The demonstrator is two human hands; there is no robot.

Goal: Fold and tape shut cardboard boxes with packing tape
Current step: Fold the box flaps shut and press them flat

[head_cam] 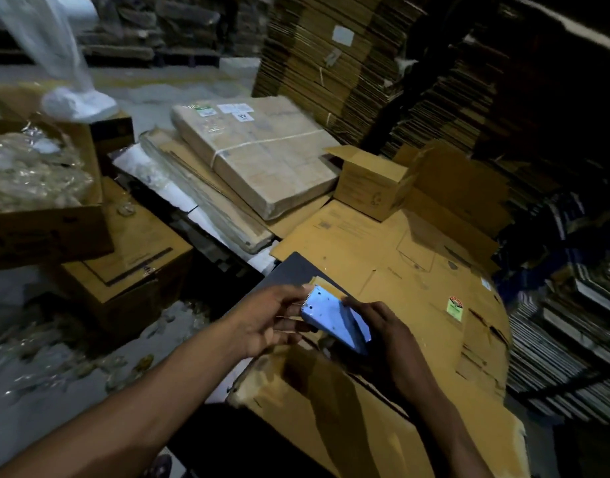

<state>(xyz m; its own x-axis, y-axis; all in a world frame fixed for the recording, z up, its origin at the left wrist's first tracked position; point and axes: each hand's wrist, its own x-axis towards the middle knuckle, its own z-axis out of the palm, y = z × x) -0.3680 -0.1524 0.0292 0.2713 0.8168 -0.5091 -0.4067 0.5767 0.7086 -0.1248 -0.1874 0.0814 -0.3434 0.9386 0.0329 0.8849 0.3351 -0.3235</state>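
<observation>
Both hands hold a light blue metal tape dispenser [334,320] with a toothed cutting edge at its upper left. My left hand [269,322] pinches the toothed end with thumb and fingers. My right hand [386,336] grips the dispenser's lower right part from behind. They hover over flattened brown cardboard [383,257] that covers the work surface. A small open cardboard box [369,182] stands upright at the far side of that cardboard, flaps up. A worn cardboard flap [331,408] lies just below my hands.
A strapped flat bundle [258,160] lies on stacked sheets at centre. Tall stacks of flat cartons [331,56] rise behind and to the right. At left stand an open box of clear plastic [31,174] and a closed carton [131,257]. Plastic scraps litter the floor [55,367].
</observation>
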